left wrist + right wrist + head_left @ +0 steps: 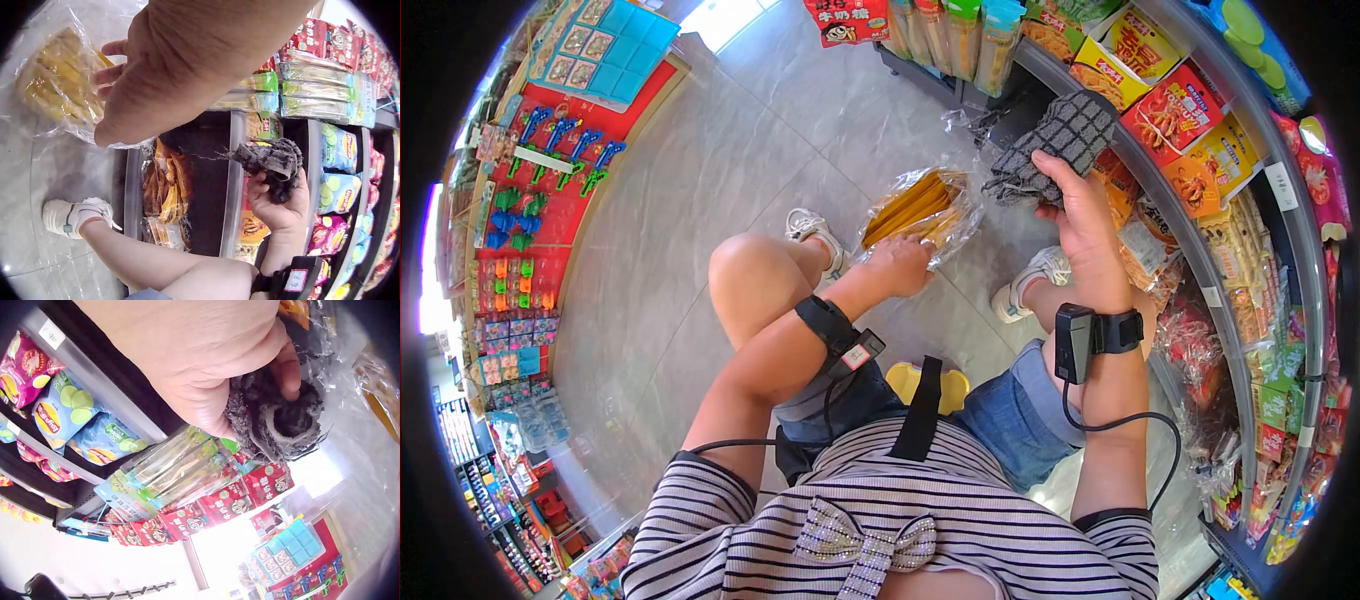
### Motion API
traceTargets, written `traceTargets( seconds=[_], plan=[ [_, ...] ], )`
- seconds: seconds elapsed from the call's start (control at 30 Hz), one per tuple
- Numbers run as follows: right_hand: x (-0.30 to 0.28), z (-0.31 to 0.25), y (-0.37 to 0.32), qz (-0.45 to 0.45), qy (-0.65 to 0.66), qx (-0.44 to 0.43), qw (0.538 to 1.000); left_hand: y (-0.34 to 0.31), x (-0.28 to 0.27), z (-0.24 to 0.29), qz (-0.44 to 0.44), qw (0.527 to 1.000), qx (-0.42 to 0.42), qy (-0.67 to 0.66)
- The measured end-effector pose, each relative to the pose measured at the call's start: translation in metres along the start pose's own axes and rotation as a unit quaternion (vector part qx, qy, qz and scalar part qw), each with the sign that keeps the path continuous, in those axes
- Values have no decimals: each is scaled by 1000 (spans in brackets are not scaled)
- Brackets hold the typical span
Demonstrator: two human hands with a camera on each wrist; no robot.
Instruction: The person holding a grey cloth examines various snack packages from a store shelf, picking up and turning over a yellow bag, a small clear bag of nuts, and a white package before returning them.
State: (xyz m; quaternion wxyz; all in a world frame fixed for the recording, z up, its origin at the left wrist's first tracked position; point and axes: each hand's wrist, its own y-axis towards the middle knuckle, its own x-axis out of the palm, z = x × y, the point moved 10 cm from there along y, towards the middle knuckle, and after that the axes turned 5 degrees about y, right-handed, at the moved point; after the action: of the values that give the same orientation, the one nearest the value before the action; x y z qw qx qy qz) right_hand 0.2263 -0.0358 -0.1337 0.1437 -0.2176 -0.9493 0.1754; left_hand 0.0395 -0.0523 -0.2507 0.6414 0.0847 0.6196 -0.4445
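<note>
Beyond my knees in the head view is a clear plastic bag [960,225] of long yellow-brown strips [912,212]. My left hand [897,266] holds the bag at its near side, fingers over the plastic; the left wrist view shows the fingertips [107,75] beside the strips. Raised by the shelves at the right, my right hand [1080,205] grips a bunched dark grey cloth [1055,145] with a checked pattern. Seen close in the right wrist view, the cloth [275,425] is rolled over itself with frayed edges, and the thumb and fingers wrap it.
Curved shelves [1265,190] of packaged snacks run along the right side, with an orange snack pack [165,187] low down. At the left stands a red display [560,225] of small toys. White shoes [815,238] stand on the grey tiled floor [670,280].
</note>
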Motion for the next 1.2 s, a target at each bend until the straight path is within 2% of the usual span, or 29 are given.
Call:
traceTargets(
  seconds=[0.9, 1.2],
  plan=[
    [2, -4, -4, -1, 2, -19, 1000, -1, 0, 0, -25, 1000, -15, -2],
    [3, -4, -5, -8, -6, -16, 1000, -2, -13, -8, 37, 997, -50, -43]
  ],
)
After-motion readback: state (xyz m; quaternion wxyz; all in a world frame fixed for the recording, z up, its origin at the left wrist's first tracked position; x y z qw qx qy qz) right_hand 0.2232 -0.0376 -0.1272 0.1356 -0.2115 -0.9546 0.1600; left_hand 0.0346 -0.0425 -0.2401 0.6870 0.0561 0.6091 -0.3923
